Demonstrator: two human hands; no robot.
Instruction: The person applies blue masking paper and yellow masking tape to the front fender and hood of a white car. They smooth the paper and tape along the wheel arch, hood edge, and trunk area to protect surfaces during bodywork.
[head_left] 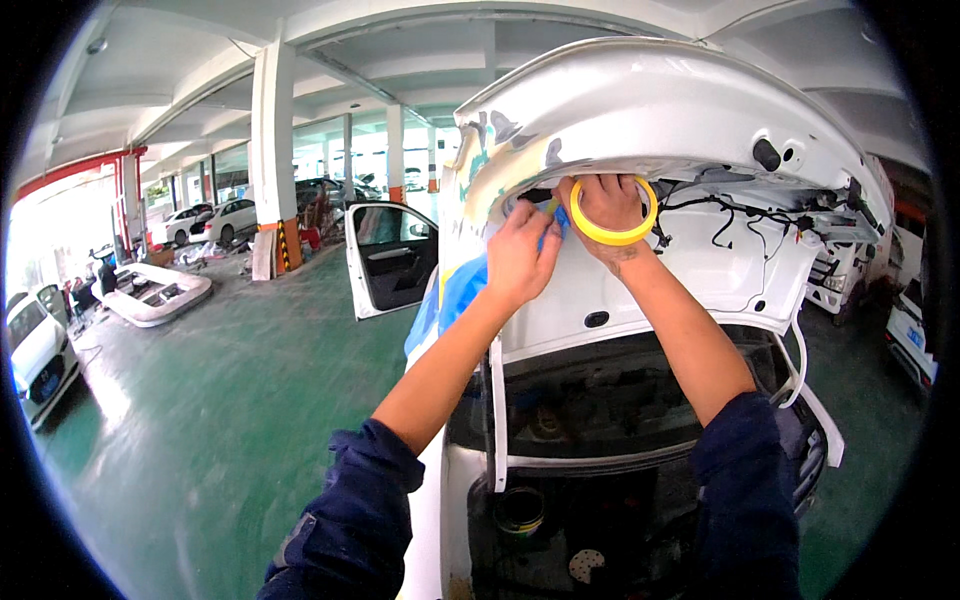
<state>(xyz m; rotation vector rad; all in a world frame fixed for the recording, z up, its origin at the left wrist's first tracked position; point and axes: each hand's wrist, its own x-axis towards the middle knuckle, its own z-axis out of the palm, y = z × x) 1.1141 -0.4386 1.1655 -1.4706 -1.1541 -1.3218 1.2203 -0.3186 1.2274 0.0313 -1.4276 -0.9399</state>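
Observation:
A raised white car panel (pixel 670 100) with sanded, grey-and-beige patches curves above my hands. My left hand (pixel 525 255) is at its lower left edge, fingers closed on thin blue masking film (pixel 464 290) that hangs down the car's side. Beside it, my right hand (pixel 610 205) reaches up under the same edge with its fingers bent; the fingertips are partly hidden. A roll of yellow masking tape (pixel 616 238) is looped around my right hand, its near side lying across the back near the wrist. A bit of blue film shows between the two hands.
Loose black wiring (pixel 735 215) hangs beneath the panel, above dark glass (pixel 600 395). A perforated round disc (pixel 587 566) lies low in front. An open car door (pixel 393 255) stands at left, with a pillar (pixel 273 140) and a removed bumper (pixel 155 295) beyond.

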